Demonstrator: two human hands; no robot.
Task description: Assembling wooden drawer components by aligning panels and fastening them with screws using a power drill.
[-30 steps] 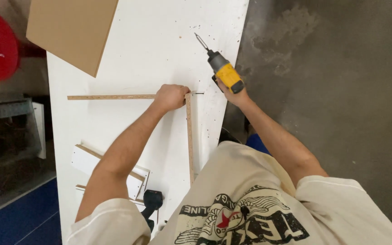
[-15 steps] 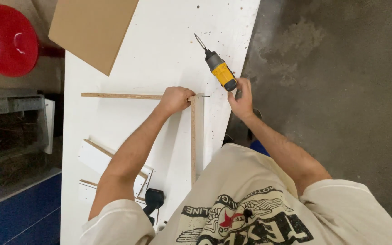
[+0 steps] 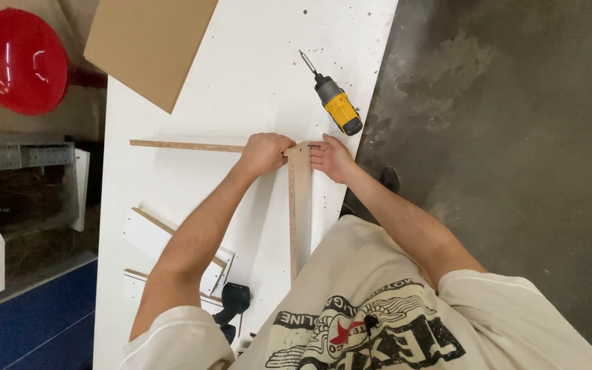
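Left hand (image 3: 263, 153) and right hand (image 3: 331, 157) clamp the corner where two chipboard panel edges (image 3: 301, 205) meet at table centre — grip slips, joint shifts; yellow cordless drill (image 3: 334, 104) at 1 o'clock lies near the table edge (image 3: 371, 103) — could roll off.

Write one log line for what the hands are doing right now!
left hand: gripping corner of two white boards | right hand: on same corner | yellow drill: lying on white table, untouched
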